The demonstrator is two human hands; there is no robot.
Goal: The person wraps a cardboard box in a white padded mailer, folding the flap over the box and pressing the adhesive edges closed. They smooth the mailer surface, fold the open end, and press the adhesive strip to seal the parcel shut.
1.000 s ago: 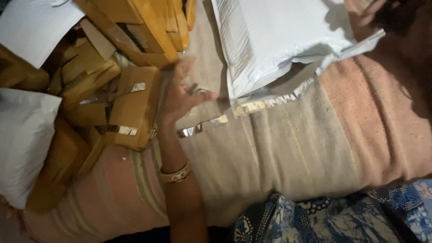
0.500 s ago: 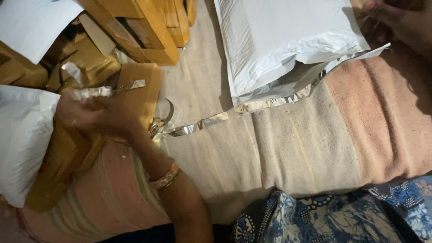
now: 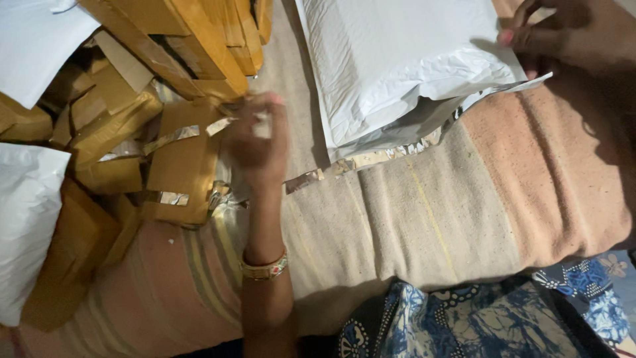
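Note:
My left hand (image 3: 257,140), blurred and with a gold bangle at the wrist, is raised over the striped cloth beside a flat brown cardboard packet (image 3: 182,166). Its fingers are curled around the end of a silvery strip (image 3: 179,136) that trails across the packet. My right hand (image 3: 570,36) is at the top right, its fingers pinching the far edge of a large white padded mailer (image 3: 404,66). The mailer lies on a second one, and a crinkled silvery strip (image 3: 358,162) lies along their near edge.
A heap of brown cardboard packets (image 3: 192,40) fills the upper left, with white mailers (image 3: 30,219) at the left edge. A beige and pink striped cloth (image 3: 464,219) covers the surface. Blue patterned fabric (image 3: 477,321) lies at the bottom.
My left hand went left onto the cardboard packets, then came back right and up with a silvery strip. My right hand has shifted onto the white mailer's edge.

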